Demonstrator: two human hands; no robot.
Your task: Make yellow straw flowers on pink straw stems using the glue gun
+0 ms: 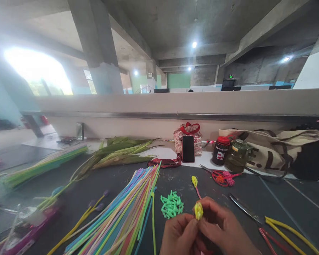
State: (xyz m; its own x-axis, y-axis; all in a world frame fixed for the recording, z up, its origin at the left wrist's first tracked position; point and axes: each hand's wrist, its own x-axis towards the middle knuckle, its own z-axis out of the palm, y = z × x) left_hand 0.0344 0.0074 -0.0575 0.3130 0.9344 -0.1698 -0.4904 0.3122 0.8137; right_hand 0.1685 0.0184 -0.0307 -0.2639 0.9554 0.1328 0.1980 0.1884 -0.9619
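Low in the head view, my left hand [178,234] and my right hand [223,226] meet, fingers pinched together on a small yellow straw flower [198,210]. Both hands are closed around it. Just ahead lies a pile of short green straw pieces [172,204]. A finished yellow flower on a pink stem [194,182] lies further on. A big fan of coloured straws [127,212] spreads to the left of my hands.
Red scissors [218,176] with pink flowers, a phone [188,148] leaning on a patterned bag, a red-lidded jar [220,150], a green teapot [238,156], a canvas tote [276,148]. Long green leaves [119,152], tweezers [244,207] and yellow straws [289,232] lie around.
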